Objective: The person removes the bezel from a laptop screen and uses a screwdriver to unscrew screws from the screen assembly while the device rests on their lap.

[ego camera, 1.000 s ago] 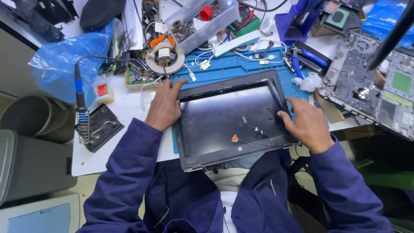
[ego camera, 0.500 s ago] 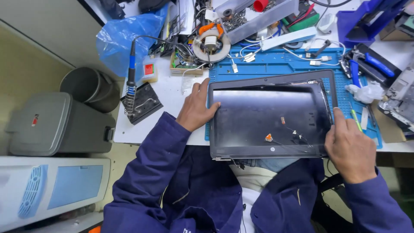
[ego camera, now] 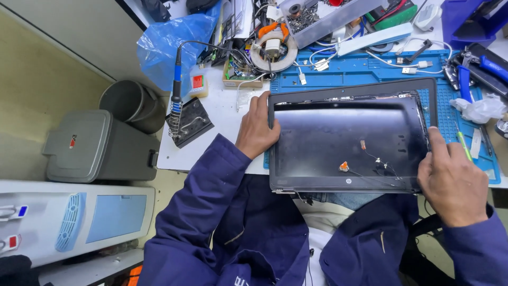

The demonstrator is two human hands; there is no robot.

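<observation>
Head view: left hand point(ego camera: 257, 132) grips the left edge of the laptop lid point(ego camera: 346, 140), fingers point(ego camera: 263, 105) curled over its top left corner. Right hand point(ego camera: 451, 180) clasps the lid's right edge near the bottom corner, index finger lying up along the bezel. Lid lies flat, screen side up, half on the blue mat point(ego camera: 370, 71) and half over the table point(ego camera: 225, 114) edge above the lap. Thin wires with a small orange piece point(ego camera: 344, 167) rest on the dark panel. Soldering iron point(ego camera: 175, 100) stands left, well apart.
</observation>
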